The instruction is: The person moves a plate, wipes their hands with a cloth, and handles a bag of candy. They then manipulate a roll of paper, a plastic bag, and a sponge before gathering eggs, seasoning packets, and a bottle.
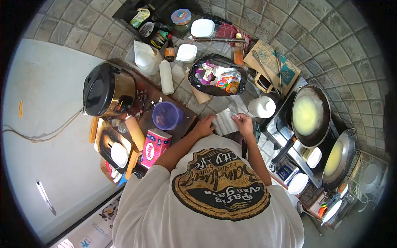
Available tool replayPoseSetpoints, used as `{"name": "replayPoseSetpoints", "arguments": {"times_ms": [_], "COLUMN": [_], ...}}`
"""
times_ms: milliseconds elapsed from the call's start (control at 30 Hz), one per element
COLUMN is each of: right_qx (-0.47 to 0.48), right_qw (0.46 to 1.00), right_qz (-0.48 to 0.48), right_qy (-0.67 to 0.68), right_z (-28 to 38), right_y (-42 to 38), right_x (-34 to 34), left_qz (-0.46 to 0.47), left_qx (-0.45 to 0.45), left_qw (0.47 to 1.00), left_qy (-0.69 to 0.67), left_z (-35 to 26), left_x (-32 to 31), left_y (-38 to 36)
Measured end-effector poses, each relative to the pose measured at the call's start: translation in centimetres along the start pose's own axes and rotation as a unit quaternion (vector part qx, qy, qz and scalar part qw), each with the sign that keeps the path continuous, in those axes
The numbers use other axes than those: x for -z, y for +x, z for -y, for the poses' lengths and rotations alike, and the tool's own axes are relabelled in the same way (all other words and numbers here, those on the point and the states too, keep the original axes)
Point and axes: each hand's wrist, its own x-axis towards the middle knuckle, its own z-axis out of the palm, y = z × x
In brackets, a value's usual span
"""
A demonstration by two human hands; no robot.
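Note:
A white sheet, perhaps paper or a tissue (225, 122), lies on the tiled counter between my hands. My left hand (204, 126) rests at its left side, fingers apart and lying low on the counter edge. At the right side, my right hand (243, 123) has its thumb and fingers pinched at the sheet's edge. A purple bowl (167, 115) stands left of my left hand, with a pink tissue pack (156, 147) below it. Beyond the sheet is a black bag (217, 75) filled with wrappers. A white container (262, 107) stands right of my right hand.
Two pans (311, 115) (338, 160) with pale yellow contents sit on the stove at right. A rice cooker (108, 90) stands at left. A squeeze bottle (166, 77), a sauce bottle (169, 50) and lidded tubs (187, 53) are at the back.

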Motion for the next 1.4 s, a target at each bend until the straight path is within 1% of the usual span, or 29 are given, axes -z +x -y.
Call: {"name": "replayPoseSetpoints", "arguments": {"times_ms": [33, 67, 133, 167, 233, 300, 333, 367, 400, 433, 500, 533, 600, 633, 700, 733, 800, 833, 900, 933, 1000, 1067, 1133, 1200, 1267, 1333, 1367, 1400], "right_qx": [0.002, 0.006, 0.038, 0.059, 0.079, 0.089, 0.101, 0.109, 0.105, 0.101, 0.124, 0.123, 0.131, 0.133, 0.130, 0.126, 0.146, 0.145, 0.161, 0.159, 0.199, 0.163, 0.162, 0.186, 0.180, 0.174, 0.169, 0.166], "right_qw": [1.000, 1.000, 0.998, 0.996, 0.993, 0.980, 0.982, 0.983, 0.981, 0.978, 0.976, 0.973, 0.969, 0.968, 0.963, 0.963, 0.954, 0.955, 0.948, 0.948, 0.941, 0.933, 0.932, 0.910, 0.912, 0.914, 0.917, 0.919], "right_qz": [0.004, 0.009, 0.021, 0.026, 0.041, 0.080, 0.077, 0.074, 0.081, 0.087, 0.094, 0.098, 0.101, 0.101, 0.100, 0.100, 0.089, 0.088, 0.120, 0.118, 0.070, 0.045, 0.046, 0.024, 0.017, 0.009, 0.003, -0.003], "right_qy": [-0.001, -0.018, -0.048, -0.061, -0.076, -0.157, -0.143, -0.129, -0.143, -0.159, -0.152, -0.168, -0.184, -0.185, -0.215, -0.216, -0.245, -0.245, -0.249, -0.249, -0.264, -0.317, -0.320, -0.370, -0.368, -0.365, -0.362, -0.357], "right_z": [0.6, 1.4, 2.7, 3.2, 4.9, 4.2, 4.7, 5.2, 5.1, 5.1, 6.0, 6.1, 5.7, 5.5, 6.1, 6.2, 6.6, 6.9, 7.9, 7.3, 6.1, 5.8, 5.7, 5.1, 4.8, 4.6, 4.5, 4.5], "right_y": [-0.5, -0.8, -0.2, -0.3, -0.4, 0.2, 0.2, 0.0, 0.0, 0.2, 0.2, 0.2, 0.4, 0.6, 0.1, -0.1, -0.2, -0.2, -0.8, -0.9, -0.7, -0.6, -0.1, 0.3, 0.5, 0.5, 0.6, 0.7], "right_x": [-0.1, -0.1, -0.1, -0.2, -0.1, -0.1, -0.3, -0.4, -0.5, -0.6, -0.5, -0.4, -0.5, -0.5, -0.3, -0.3, -0.2, 0.0, 0.5, 0.6, 0.6, 0.5, 0.0, -0.6, -1.0, -1.1, -1.1, -1.2], "left_qz": [0.001, -0.007, -0.023, -0.112, -0.124, -0.106, -0.125, -0.074, -0.021, -0.036, -0.023, -0.032, -0.006, -0.007, -0.036, -0.033, -0.107, -0.106, -0.113, -0.112, -0.128, -0.131, -0.133, -0.140, -0.146, -0.121, -0.119, -0.071], "left_qx": [0.014, 0.016, 0.053, -0.080, -0.120, -0.104, -0.107, -0.085, -0.065, -0.069, -0.065, -0.067, -0.070, -0.071, -0.142, -0.143, -0.173, -0.174, -0.118, -0.119, -0.082, -0.093, -0.107, -0.107, -0.108, -0.162, -0.163, -0.140], "left_qw": [0.999, 0.999, 0.979, 0.983, 0.977, 0.978, 0.976, 0.979, 0.978, 0.978, 0.983, 0.983, 0.991, 0.991, 0.988, 0.988, 0.972, 0.972, 0.973, 0.973, 0.949, 0.957, 0.962, 0.962, 0.962, 0.958, 0.958, 0.974], "left_qy": [-0.029, -0.029, -0.198, -0.117, -0.123, -0.149, -0.142, -0.170, -0.197, -0.192, -0.172, -0.169, -0.115, -0.116, -0.041, -0.044, -0.116, -0.116, -0.165, -0.166, -0.275, -0.243, -0.213, -0.208, -0.203, -0.204, -0.205, -0.164], "left_z": [-0.6, -0.8, -1.3, -0.1, -0.4, -1.4, -1.8, -2.1, -2.4, -2.6, -3.0, -3.0, -3.1, -2.9, -2.9, -2.5, -1.8, -1.5, -1.6, -1.7, -1.7, -1.5, -1.0, -1.6, -1.6, -1.1, -1.3, -1.4], "left_x": [0.4, 0.2, 0.4, -0.5, 0.2, 1.4, 2.2, 2.9, 3.6, 4.1, 4.6, 4.8, 5.0, 5.2, 5.2, 4.6, 3.5, 3.0, 2.2, 1.7, 1.5, 1.6, 1.5, 1.8, 2.0, 1.8, 2.3, 3.0], "left_y": [-0.2, -0.2, 0.6, 1.1, 1.8, 1.9, 2.1, 2.3, 2.4, 2.4, 2.3, 2.4, 2.6, 2.7, 2.4, 2.5, 2.9, 3.1, 2.9, 2.7, 3.0, 3.1, 3.4, 3.1, 3.0, 3.1, 2.8, 2.5]}}
